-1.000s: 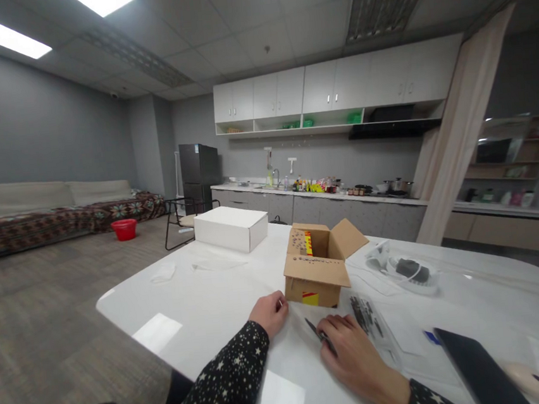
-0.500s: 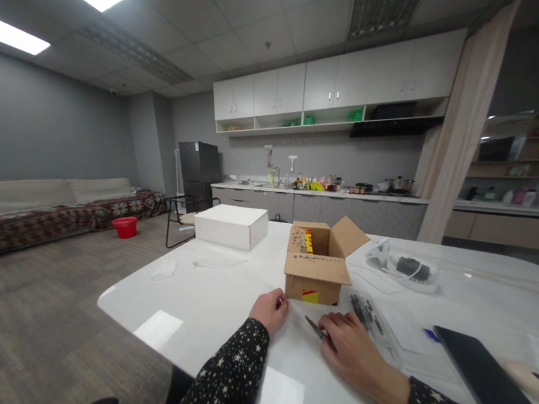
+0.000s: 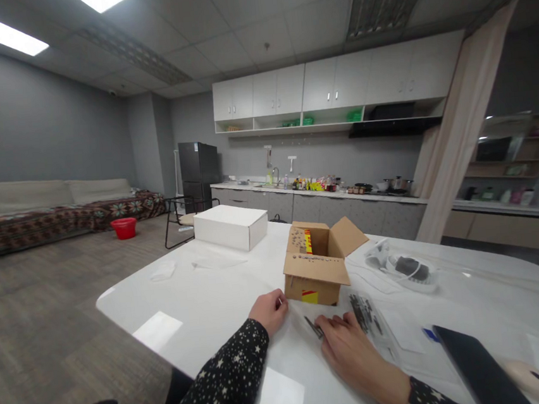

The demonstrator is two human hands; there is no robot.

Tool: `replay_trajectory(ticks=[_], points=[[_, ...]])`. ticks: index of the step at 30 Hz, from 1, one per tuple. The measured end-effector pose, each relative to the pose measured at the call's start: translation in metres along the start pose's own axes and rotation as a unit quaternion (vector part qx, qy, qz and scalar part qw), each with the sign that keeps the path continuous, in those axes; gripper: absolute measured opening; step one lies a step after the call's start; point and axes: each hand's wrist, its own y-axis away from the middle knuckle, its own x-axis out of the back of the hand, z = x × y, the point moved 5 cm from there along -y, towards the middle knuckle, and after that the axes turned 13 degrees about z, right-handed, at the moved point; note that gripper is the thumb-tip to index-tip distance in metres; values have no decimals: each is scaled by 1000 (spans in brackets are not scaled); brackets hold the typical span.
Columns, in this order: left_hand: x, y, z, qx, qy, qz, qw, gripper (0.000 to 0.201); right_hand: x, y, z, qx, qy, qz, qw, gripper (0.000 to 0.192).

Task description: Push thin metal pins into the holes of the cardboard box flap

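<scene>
My left hand (image 3: 269,311) rests on the table beside the near left corner of an open cardboard box (image 3: 312,278). Its fingers are curled together, and whatever they may pinch is too small to make out. Just right of it, my right hand (image 3: 353,348) lies low over the tabletop with bent fingers. Its fingertips press on a slim dark tool (image 3: 312,326), possibly tweezers, whose thin end points away to the left. A clear tray (image 3: 370,319) of small dark pieces sits against the right hand's far side. Dark dots mark the box's near flap.
A white box (image 3: 231,226) stands at the table's far left, near a crumpled tissue (image 3: 163,271). To the right are a white dish with cable (image 3: 412,271), a dark flat tablet-like slab (image 3: 480,359) and a beige rounded object (image 3: 529,380).
My right hand's fingers have shifted forward along the slim tool, which lies lower and shows less of its near part. My left hand and the boxes hold their places.
</scene>
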Motion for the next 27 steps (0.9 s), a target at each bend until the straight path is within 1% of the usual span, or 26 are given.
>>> replay_trajectory(ticks=[9, 14, 19, 27], points=[[-2, -2, -1, -3, 2, 0, 1000, 15, -5, 3, 3, -22, -22, 11, 999, 23], [-2, -2, 0, -4, -1, 0, 1000, 14, -4, 3, 5, -18, -18, 28, 999, 22], [-3, -2, 1, -5, 0, 0, 1000, 14, -1, 1, 9, 5, -3, 69, 998, 19], [-4, -2, 0, -6, -1, 1, 1000, 14, 2, -2, 20, -1, -16, 141, 990, 16]])
